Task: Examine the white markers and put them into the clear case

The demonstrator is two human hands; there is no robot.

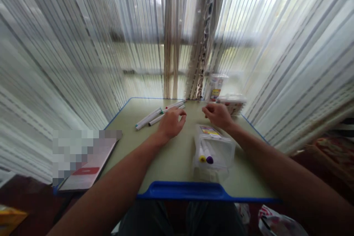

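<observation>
My left hand (172, 122) hovers over the table beside several white markers (148, 118). Its thumb and forefinger are bent with a gap between them, and nothing shows in that gap. My right hand (218, 114) is raised in front of a small white box (234, 104), with its fingers curled together and no object visible in them. Below that hand stands a clear plastic case (225, 151) holding a yellow-tipped marker (202, 159) and a purple-tipped marker (209, 160). Part of the marker group is hidden behind my left hand.
A pale green table (171, 166) with a blue rim carries everything. At its back right stands a clear container (216, 87) with a colourful label. A flat white item with a red patch (85, 171) lies at the left edge. Sheer striped curtains (143, 44) hang behind.
</observation>
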